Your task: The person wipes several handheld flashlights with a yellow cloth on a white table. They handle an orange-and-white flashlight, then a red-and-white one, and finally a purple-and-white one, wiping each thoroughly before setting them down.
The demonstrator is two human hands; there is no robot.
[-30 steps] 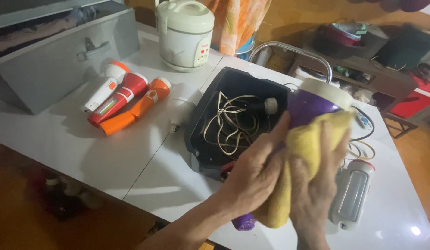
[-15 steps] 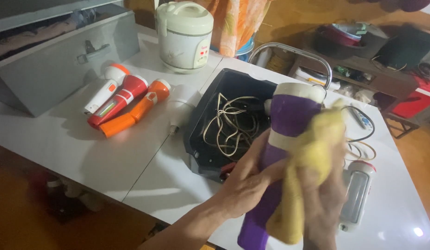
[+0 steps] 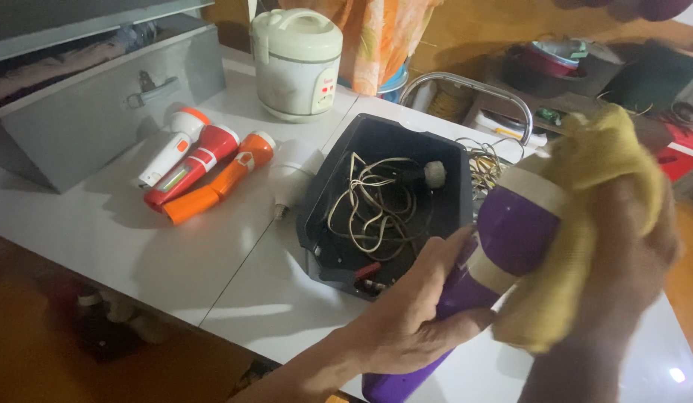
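The left hand (image 3: pixel 414 321) is wrapped tightly around the handle of one purple flashlight (image 3: pixel 503 239), which tilts up and to the right over the near edge of the white bench (image 3: pixel 175 254). The right hand (image 3: pixel 622 254) is closed on one yellow cloth (image 3: pixel 585 209) and presses it against the flashlight's wide cream-rimmed head. Just left of and beyond the left hand sits one black tray (image 3: pixel 346 157) holding a tangle of pale cords (image 3: pixel 376 201) and a small round white plug. Farther left, well apart from the hands, three flashlights lie side by side: a white one (image 3: pixel 171 145), a red one (image 3: pixel 193 166) and an orange one (image 3: pixel 220 177); one white bulb (image 3: pixel 287 186) lies between them and the tray. Beyond stand one cream rice cooker (image 3: pixel 296 63) and one grey metal box (image 3: pixel 93 112) with a handle on its end.
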